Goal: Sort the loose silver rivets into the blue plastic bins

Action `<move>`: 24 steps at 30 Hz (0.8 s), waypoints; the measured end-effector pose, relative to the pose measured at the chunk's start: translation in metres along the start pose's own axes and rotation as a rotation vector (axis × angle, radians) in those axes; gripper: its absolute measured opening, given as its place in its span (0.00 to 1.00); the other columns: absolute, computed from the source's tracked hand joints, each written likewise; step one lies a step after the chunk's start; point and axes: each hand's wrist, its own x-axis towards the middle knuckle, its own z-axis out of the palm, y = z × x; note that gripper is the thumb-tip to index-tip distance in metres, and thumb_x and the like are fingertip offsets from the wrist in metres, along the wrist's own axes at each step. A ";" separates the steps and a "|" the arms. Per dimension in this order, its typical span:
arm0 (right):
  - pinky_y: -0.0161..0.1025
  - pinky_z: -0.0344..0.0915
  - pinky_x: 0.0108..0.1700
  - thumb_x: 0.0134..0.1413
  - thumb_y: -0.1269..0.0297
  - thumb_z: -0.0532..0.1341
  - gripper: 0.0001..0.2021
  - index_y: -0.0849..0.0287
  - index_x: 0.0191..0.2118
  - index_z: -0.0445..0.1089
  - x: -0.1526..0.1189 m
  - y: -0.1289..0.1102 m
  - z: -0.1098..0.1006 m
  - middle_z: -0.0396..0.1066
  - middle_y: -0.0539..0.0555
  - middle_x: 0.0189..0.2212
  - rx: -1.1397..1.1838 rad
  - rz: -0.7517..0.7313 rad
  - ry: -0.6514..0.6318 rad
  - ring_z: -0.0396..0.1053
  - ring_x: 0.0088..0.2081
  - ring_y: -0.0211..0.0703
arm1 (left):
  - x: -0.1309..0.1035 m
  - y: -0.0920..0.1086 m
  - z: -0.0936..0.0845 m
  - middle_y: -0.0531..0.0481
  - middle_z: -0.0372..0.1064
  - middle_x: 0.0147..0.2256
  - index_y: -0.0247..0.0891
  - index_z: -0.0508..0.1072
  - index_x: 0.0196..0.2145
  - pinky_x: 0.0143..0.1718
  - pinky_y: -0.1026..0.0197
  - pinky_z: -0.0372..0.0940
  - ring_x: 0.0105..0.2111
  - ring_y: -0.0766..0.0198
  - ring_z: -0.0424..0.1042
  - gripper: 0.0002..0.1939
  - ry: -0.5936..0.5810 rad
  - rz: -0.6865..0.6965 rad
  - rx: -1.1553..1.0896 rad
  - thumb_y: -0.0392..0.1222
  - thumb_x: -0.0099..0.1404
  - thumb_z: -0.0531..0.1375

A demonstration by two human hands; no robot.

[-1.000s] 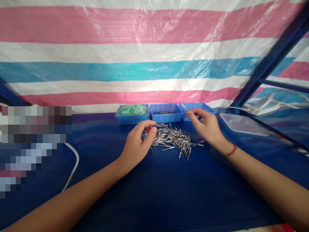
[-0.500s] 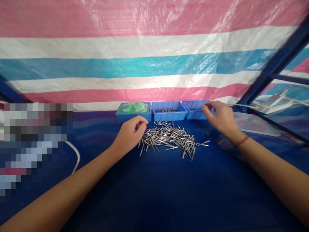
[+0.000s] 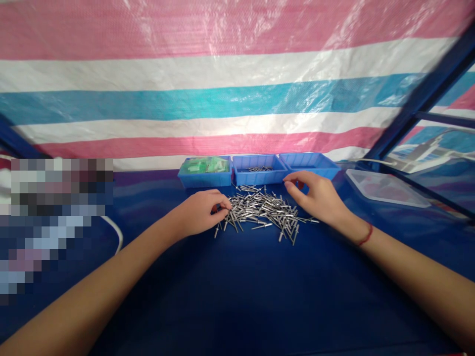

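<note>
Blind rivets [image 3: 260,207] lie in a loose silvery pile on the dark blue table. My left hand [image 3: 200,212] is at the pile's left edge, thumb and forefinger pinched on a rivet whose shape is mostly hidden by the fingertips. My right hand [image 3: 318,197], a red string at its wrist, hovers at the pile's right side, just in front of the bins. Its thumb and forefinger tips come close together in a pinch; anything between them is too small to make out. The middle blue bin [image 3: 260,177] holds some rivets.
A left blue bin [image 3: 206,181] contains green packets. The right blue bin [image 3: 326,173] is partly behind my right hand. Farther right lie a clear plastic lid [image 3: 386,188] and a white cable. A striped tarp [image 3: 222,104] hangs behind; blue frame posts slant at the sides.
My right hand has come left and down from over the right bin to the pile's right side. My left hand has lowered slightly, its fingertips closing at the pile's left edge.
</note>
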 end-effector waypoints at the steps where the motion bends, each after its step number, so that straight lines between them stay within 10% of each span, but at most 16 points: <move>1: 0.39 0.63 0.31 0.54 0.65 0.56 0.08 0.59 0.35 0.72 -0.001 -0.003 0.000 0.75 0.54 0.30 0.013 -0.007 -0.006 0.70 0.29 0.43 | 0.000 0.000 -0.001 0.50 0.71 0.32 0.39 0.74 0.33 0.33 0.64 0.63 0.30 0.64 0.70 0.09 -0.010 0.008 0.000 0.38 0.61 0.54; 11: 0.38 0.63 0.35 0.56 0.69 0.56 0.07 0.60 0.31 0.71 -0.009 -0.023 0.001 0.75 0.53 0.30 0.102 -0.141 -0.086 0.70 0.32 0.42 | 0.003 -0.004 -0.006 0.46 0.71 0.39 0.36 0.73 0.39 0.45 0.60 0.63 0.41 0.61 0.70 0.15 -0.091 0.071 0.057 0.38 0.68 0.47; 24: 0.37 0.64 0.39 0.58 0.64 0.58 0.07 0.59 0.36 0.71 -0.023 -0.064 -0.001 0.74 0.53 0.33 0.413 -0.127 -0.149 0.69 0.34 0.39 | -0.002 0.047 0.010 0.50 0.71 0.39 0.39 0.70 0.44 0.43 0.63 0.64 0.38 0.65 0.70 0.11 0.326 0.041 -0.165 0.38 0.67 0.51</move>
